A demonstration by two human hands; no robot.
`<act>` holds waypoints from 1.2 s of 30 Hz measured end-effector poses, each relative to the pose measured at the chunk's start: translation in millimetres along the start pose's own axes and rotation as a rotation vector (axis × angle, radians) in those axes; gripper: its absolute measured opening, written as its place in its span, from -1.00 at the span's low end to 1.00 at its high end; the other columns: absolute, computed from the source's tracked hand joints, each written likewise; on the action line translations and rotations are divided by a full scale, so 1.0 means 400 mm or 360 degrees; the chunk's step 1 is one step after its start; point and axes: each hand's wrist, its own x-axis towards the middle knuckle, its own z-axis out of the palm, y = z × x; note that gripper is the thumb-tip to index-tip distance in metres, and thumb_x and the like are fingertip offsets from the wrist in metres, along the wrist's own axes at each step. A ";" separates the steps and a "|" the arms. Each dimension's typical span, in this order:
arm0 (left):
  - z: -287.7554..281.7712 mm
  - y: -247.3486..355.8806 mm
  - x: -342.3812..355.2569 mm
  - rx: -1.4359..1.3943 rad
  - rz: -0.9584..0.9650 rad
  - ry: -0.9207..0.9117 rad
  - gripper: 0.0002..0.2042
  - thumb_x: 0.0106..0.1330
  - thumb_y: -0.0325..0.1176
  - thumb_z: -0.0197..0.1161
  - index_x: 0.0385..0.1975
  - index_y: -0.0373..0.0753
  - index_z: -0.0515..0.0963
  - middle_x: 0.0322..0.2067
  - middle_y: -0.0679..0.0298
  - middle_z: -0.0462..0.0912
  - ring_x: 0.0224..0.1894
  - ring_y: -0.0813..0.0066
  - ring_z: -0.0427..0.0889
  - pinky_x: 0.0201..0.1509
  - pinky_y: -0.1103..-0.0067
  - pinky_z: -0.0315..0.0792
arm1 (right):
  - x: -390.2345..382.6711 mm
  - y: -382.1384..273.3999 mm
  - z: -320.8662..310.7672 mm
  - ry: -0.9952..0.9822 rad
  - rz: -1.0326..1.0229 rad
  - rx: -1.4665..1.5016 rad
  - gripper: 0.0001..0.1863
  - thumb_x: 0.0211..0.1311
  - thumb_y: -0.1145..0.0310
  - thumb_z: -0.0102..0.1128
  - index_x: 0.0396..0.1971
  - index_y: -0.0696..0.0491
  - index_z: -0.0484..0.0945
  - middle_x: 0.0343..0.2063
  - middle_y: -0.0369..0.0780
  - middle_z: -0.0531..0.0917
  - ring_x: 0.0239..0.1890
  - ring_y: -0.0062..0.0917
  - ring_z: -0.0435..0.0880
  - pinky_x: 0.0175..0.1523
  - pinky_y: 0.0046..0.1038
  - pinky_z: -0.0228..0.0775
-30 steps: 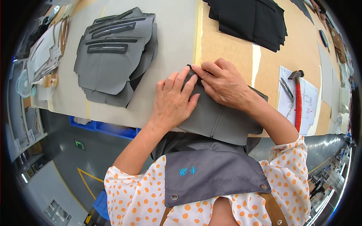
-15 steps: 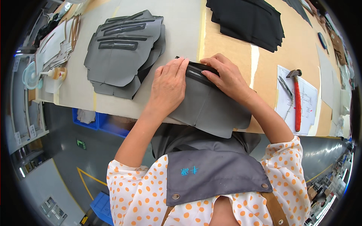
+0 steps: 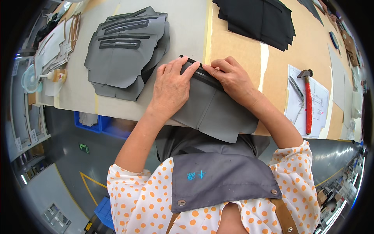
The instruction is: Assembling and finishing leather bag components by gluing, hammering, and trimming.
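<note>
A grey fabric panel [image 3: 218,113] with a black strip [image 3: 208,77] along its far edge lies in front of me, partly over the table's near edge. My left hand [image 3: 171,86] rests on the panel's left side, fingers stretched out and apart, with fingertips on the black strip. From the right, my right hand [image 3: 233,80] pinches the strip between thumb and curled fingers, close to my left index fingertip. Part of the strip is hidden beneath the fingers.
A stack of grey panels [image 3: 120,66] with black-framed slots lies at the left, black fabric pieces [image 3: 259,23] at the far right. A red-handled hammer [image 3: 308,105] and a grey cutter [image 3: 296,87] rest on a paper drawing [image 3: 319,97]. A glue bottle [image 3: 58,75] stands far left.
My right fingers have shifted left along the black strip and now pinch near my left index finger. My left fingers have spread apart, the index reaching right.
</note>
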 end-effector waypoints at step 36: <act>0.017 0.095 0.009 -0.0040 0.0235 -0.0093 -0.48 0.24 -0.61 0.13 0.25 -0.22 0.51 0.14 0.14 0.53 0.28 0.25 0.49 0.42 0.28 0.24 | -0.101 0.002 -0.048 0.0094 0.0146 0.0115 -0.59 0.07 0.61 0.32 -0.02 0.06 0.73 -0.19 -0.20 0.68 -0.16 -0.32 0.63 0.01 -0.38 0.57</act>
